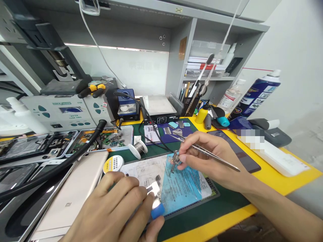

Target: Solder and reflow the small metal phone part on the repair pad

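My right hand [205, 158] is closed around metal tweezers [212, 156], which lie across the fingers with the tips pointing up and left. Its thumb and fingertips also pinch a small circuit board [174, 162] above the mat. My left hand [118, 208] is closed, back of the hand towards me, on a small white-and-silver piece with a blue end [157, 211]; the exact kind of this piece is unclear. Both hands are over a white-and-blue printed work pad [185, 188]. A small dark bit [158, 178] lies on the pad just beyond the white piece.
Left stand a gold phone back [73, 188], a tray of circuit boards [111, 137] and a black hose [83, 153]. A solder spool [138, 149] and a round tin [113, 164] are behind the pad. A heating plate [160, 107] is at the back; a dark phone screen [238, 151] lies right.
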Tool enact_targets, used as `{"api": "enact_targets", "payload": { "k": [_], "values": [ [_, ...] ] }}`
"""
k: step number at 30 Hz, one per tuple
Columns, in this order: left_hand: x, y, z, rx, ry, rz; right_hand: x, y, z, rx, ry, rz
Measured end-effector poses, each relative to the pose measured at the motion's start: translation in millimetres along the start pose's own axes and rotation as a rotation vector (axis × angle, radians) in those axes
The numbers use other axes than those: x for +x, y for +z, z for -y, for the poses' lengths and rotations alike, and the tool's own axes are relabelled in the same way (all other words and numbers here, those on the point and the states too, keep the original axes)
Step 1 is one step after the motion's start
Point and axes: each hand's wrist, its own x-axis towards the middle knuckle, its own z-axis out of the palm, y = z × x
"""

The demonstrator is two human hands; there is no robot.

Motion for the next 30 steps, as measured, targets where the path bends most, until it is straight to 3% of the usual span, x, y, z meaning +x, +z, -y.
{"api": "enact_targets", "payload": {
  "k": [9,13,19,26,30],
  "values": [
    [-4.6,4.3,3.1,0.01,0.007,0.015,-0.3,1.0,0.7,-0.004,-0.003,-0.012],
    [-5.3,6.1,3.4,0.007,0.023,-0.056,-0.8,1.1,0.3,-0.001,-0.003,-0.008],
    [-6.1,6.5,2.1,-0.013,-0.004,-0.046,-1.0,1.1,1.9,-0.02,0.005,-0.016],
    [4.1,-8.3,-5.6,-0.161,-0.285,-0.038,-3.4,9.7,1.4,-0.051,-0.053,-0.084],
    [18.6,-10.6,-5.0,-0.184,-0.371,-0.032,-5.3,23.7,-0.2,-0.009,-0.108,-0.153]
  ]
}}
